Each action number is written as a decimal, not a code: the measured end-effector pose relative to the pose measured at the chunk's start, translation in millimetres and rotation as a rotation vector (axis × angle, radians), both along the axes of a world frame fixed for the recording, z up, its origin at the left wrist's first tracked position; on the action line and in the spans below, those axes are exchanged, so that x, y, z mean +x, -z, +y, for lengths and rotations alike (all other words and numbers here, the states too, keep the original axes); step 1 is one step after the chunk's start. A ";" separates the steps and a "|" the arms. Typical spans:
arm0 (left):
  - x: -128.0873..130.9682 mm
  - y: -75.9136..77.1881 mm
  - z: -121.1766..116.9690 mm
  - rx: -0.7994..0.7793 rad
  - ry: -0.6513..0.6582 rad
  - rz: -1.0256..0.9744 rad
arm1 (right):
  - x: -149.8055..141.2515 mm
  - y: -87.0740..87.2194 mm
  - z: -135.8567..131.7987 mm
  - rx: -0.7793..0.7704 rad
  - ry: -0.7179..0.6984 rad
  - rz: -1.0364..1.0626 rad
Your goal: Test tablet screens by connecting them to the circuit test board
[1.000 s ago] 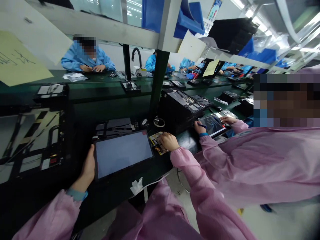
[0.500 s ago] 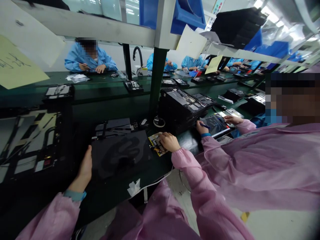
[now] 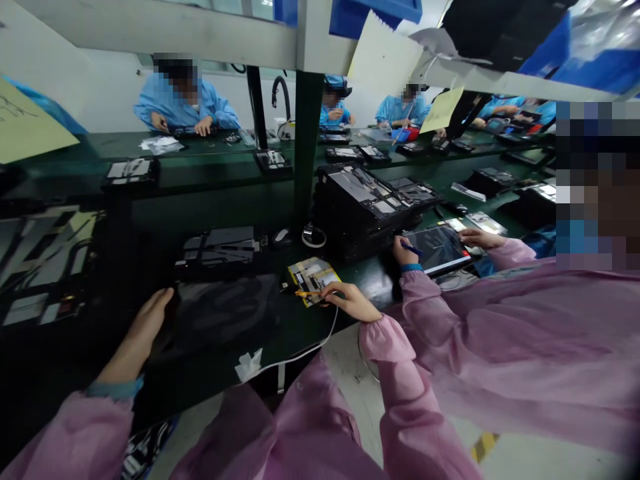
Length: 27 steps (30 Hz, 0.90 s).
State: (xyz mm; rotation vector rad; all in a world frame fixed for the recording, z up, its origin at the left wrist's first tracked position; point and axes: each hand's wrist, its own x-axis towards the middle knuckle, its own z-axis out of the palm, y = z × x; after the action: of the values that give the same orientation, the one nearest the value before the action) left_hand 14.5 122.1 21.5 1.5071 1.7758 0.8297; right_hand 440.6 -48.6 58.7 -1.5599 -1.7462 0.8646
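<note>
Hands apart: left hand (image 3: pixel 136 328) lying open on the edge of the dark tablet (image 3: pixel 225 313), right hand (image 3: pixel 353 301) pinching an orange pick (image 3: pixel 307 293) at the yellow card (image 3: pixel 313 280).

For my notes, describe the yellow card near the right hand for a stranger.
Start at the dark green upright post of the shelf, then drop to the green workbench below it. The card lies there between the dark panel under the left hand and the right hand's fingers. Unlike its dark neighbours, it is patched yellow and white, with a thin orange strip at its lower edge.
</note>
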 end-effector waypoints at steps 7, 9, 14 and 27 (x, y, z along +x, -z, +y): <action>30.8 -45.6 -79.1 0.242 0.234 0.279 | 2.1 1.6 -4.7 0.147 -0.049 -0.066; 54.7 -60.9 -105.6 0.383 0.350 0.311 | 3.3 0.7 -7.4 0.166 -0.087 -0.082; 156.2 -75.4 -135.6 0.390 0.749 0.225 | -5.1 -1.7 -7.4 0.220 -0.106 -0.059; 221.7 -41.6 -126.4 0.263 0.954 0.322 | -44.3 6.6 -15.1 0.339 -0.034 -0.321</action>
State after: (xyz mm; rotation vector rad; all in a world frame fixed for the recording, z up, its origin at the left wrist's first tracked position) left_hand 236.2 -4.3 63.0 2.4442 0.9157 0.3313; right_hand 396.3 -63.7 52.0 -1.4999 -2.0227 0.3167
